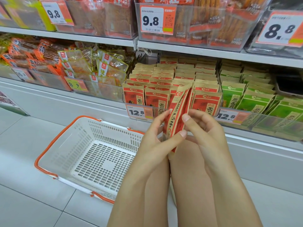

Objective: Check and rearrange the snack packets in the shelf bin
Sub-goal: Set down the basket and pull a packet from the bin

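Checking step judged in hand: red packets point(177, 115) are held edge-on at centre frame, just in front of the clear shelf bin point(141, 112), pinched by left hand point(157, 138) and right hand point(205, 126); both grips narrow. Reinsertion upright into the bin's front row is judged next. The bin is packed with matching packets; the white basket point(49, 154), lower left, holds nothing visible.

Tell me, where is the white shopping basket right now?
The white shopping basket sits on the floor at lower left of the head view, below the shelf and just left of the left hand.
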A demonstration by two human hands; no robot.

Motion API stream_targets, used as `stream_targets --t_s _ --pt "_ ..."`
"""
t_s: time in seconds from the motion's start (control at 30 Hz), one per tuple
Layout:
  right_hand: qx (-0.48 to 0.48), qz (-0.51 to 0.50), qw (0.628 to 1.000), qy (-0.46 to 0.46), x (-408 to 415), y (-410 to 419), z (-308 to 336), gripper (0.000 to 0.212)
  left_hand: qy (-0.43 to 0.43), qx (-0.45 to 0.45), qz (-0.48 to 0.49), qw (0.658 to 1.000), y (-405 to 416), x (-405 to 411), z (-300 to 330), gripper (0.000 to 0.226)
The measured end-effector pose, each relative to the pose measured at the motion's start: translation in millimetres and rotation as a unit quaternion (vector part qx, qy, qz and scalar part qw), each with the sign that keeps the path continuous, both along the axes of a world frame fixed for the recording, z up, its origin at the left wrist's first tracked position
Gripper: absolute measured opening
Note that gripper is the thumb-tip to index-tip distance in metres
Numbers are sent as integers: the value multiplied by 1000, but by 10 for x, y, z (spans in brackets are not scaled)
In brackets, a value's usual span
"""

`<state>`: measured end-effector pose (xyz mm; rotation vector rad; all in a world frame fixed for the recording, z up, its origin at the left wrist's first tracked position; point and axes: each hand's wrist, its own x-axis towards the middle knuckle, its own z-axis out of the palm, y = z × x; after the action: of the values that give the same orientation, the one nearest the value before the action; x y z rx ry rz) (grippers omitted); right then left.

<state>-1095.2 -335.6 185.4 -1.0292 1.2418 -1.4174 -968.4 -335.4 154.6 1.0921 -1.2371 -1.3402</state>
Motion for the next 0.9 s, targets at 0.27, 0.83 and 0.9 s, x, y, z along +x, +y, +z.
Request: stream_targets --t_s 0.27,0.83,0.9 --pt "-54 -56 997 22 39 -218 274 6 19 3 -35 999 9 108 -7 60" --pt "-105 -67 990 69 76 -277 305 11 70 46 -47 995 -9 119 1 66" --pt "-97 -64 990 75 73 -273 310 11 51 47 -45 997 1 109 19 65"
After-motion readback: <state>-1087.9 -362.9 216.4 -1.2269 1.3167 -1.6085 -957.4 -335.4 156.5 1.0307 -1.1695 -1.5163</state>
